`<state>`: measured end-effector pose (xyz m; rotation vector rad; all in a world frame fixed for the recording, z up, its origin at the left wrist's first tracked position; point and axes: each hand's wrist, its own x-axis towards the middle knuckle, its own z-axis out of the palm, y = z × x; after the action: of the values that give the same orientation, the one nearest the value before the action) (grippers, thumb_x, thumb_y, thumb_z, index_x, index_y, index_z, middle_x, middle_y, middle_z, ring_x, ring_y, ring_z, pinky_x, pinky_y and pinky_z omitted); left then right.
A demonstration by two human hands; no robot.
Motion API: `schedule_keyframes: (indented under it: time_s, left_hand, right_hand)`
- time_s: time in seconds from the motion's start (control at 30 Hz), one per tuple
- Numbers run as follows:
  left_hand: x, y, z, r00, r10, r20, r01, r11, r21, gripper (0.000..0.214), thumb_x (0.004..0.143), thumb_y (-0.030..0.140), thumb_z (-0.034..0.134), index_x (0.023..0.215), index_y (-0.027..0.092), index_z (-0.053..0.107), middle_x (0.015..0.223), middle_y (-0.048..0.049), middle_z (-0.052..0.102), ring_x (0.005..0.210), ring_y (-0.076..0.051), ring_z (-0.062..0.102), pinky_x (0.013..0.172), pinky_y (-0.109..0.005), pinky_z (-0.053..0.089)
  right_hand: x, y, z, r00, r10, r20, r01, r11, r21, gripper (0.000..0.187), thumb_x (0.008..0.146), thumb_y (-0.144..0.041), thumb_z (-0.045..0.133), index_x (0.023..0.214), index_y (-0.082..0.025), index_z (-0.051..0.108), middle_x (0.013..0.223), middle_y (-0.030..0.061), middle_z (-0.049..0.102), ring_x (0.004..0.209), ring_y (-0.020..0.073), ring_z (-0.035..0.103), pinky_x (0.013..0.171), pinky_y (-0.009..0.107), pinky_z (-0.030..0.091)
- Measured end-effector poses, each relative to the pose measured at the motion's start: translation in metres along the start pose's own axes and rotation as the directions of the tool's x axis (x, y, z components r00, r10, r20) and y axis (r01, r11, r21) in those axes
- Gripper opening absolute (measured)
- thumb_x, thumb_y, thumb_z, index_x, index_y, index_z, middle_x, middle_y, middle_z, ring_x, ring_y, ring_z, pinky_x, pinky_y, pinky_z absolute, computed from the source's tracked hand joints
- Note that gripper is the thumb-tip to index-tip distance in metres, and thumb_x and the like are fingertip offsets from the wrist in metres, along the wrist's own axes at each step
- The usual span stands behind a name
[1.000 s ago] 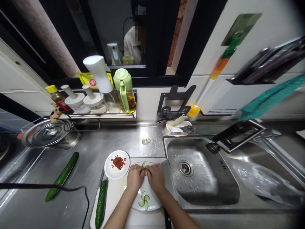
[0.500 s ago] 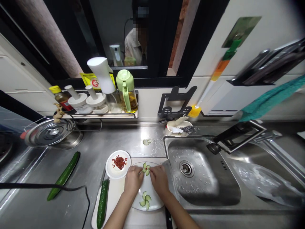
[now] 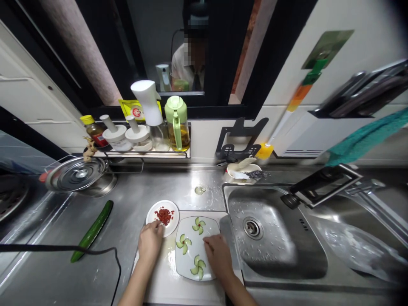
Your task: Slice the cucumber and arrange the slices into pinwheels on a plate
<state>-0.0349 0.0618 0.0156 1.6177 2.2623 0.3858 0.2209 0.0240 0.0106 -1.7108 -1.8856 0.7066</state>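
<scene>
A white plate [image 3: 191,255] lies on a white cutting board [image 3: 165,284] and carries three pinwheels of cucumber slices [image 3: 198,225]. My left hand [image 3: 149,243] is at the plate's left. Its bent fingertips touch the near rim of a small white dish [image 3: 152,213] of red bits [image 3: 164,215]. What the fingers pinch, if anything, is hidden. My right hand [image 3: 219,256] rests on the plate's right rim with its fingers curled and pressed together.
A whole cucumber [image 3: 93,230] lies on the steel counter at the left, beside a black cable [image 3: 63,248]. The sink [image 3: 274,238] opens just right of the board. A pot lid [image 3: 78,174], a rack of bottles [image 3: 143,136] and a loose cucumber slice [image 3: 199,190] sit behind.
Both hands have left the far cucumber pinwheel. The left moved left to the red-bit dish, the right drew back to the plate's right rim. A third pinwheel now shows; the camera shifted.
</scene>
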Motion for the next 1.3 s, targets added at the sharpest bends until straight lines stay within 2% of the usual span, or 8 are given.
schedule_keyframes:
  time_s: [0.2,0.37,0.63,0.73,0.83,0.97,1.07,1.3]
  left_hand:
    - [0.014,-0.003,0.012,0.995,0.095,-0.014,-0.094,0.994,0.065,0.023,0.078,0.021,0.048,0.086,0.021,0.070,0.083,-0.0051,0.070,0.086,-0.018,0.062,0.082,-0.026,0.043]
    - [0.019,-0.007,0.019,0.996,0.093,0.006,-0.094,0.994,0.063,0.022,0.077,0.018,0.048,0.081,0.021,0.069,0.078,-0.0049,0.069,0.084,-0.018,0.062,0.079,-0.026,0.042]
    - [0.003,-0.003,-0.001,1.000,0.026,0.013,-0.026,0.999,-0.046,0.019,0.078,0.026,0.049,0.078,0.021,0.067,0.088,-0.0046,0.071,0.084,-0.018,0.063,0.076,-0.025,0.042]
    - [-0.013,0.008,-0.008,0.999,0.037,0.016,-0.035,0.991,-0.132,0.020,0.079,0.031,0.050,0.076,0.022,0.068,0.088,-0.0034,0.072,0.087,-0.019,0.063,0.078,-0.026,0.043]
    - [-0.035,0.027,-0.005,0.993,0.112,0.042,-0.099,0.969,-0.228,0.022,0.079,0.034,0.051,0.074,0.022,0.069,0.085,-0.0037,0.073,0.082,-0.019,0.064,0.076,-0.027,0.045]
    - [-0.062,0.058,0.014,0.959,0.262,0.111,-0.214,0.920,-0.329,0.020,0.079,0.027,0.052,0.072,0.020,0.069,0.079,-0.0044,0.072,0.077,-0.018,0.064,0.075,-0.028,0.046]
    - [-0.075,0.081,0.032,0.927,0.324,0.189,-0.244,0.904,-0.352,0.020,0.077,0.021,0.052,0.066,0.019,0.068,0.074,-0.0036,0.071,0.077,-0.018,0.064,0.074,-0.028,0.045]
    - [-0.081,0.108,0.058,0.867,0.420,0.268,-0.326,0.885,-0.334,0.017,0.077,0.017,0.053,0.071,0.020,0.069,0.074,-0.0024,0.070,0.078,-0.018,0.062,0.075,-0.029,0.042]
  right_hand:
    - [-0.002,-0.002,-0.001,1.000,0.013,0.002,-0.013,1.000,0.006,0.022,0.083,-0.015,0.046,0.084,-0.021,0.066,0.080,0.0045,0.067,0.085,0.0221,0.053,0.081,0.035,0.039]
    - [-0.006,-0.001,-0.004,1.000,0.021,-0.013,-0.020,1.000,0.019,0.022,0.082,-0.015,0.046,0.085,-0.021,0.067,0.080,0.0047,0.067,0.086,0.0224,0.053,0.082,0.035,0.040]
    - [-0.013,0.003,-0.014,0.999,0.024,-0.027,-0.024,1.000,0.000,0.022,0.084,-0.018,0.046,0.084,-0.021,0.068,0.083,0.0059,0.068,0.086,0.0226,0.055,0.080,0.035,0.040]
    - [-0.019,0.010,-0.022,0.999,0.020,-0.038,-0.021,1.000,-0.017,0.021,0.085,-0.021,0.046,0.087,-0.020,0.068,0.085,0.0056,0.069,0.084,0.0223,0.055,0.078,0.035,0.040]
    - [-0.028,0.019,-0.030,0.998,0.030,-0.063,-0.032,0.999,-0.033,0.022,0.086,-0.022,0.045,0.087,-0.019,0.068,0.084,0.0054,0.069,0.082,0.0222,0.054,0.079,0.035,0.040]
    - [-0.040,0.025,-0.034,0.994,0.078,-0.073,-0.081,0.996,-0.041,0.023,0.086,-0.022,0.045,0.085,-0.020,0.068,0.082,0.0050,0.069,0.082,0.0226,0.054,0.079,0.035,0.040]
    - [-0.044,0.024,-0.033,0.992,0.106,-0.069,-0.109,0.993,-0.042,0.021,0.084,-0.020,0.047,0.084,-0.021,0.068,0.082,0.0049,0.069,0.083,0.0230,0.054,0.079,0.035,0.040]
    - [-0.044,0.023,-0.025,0.984,0.158,-0.083,-0.161,0.986,-0.038,0.021,0.085,-0.019,0.046,0.084,-0.020,0.067,0.081,0.0049,0.068,0.085,0.0232,0.054,0.076,0.033,0.039]
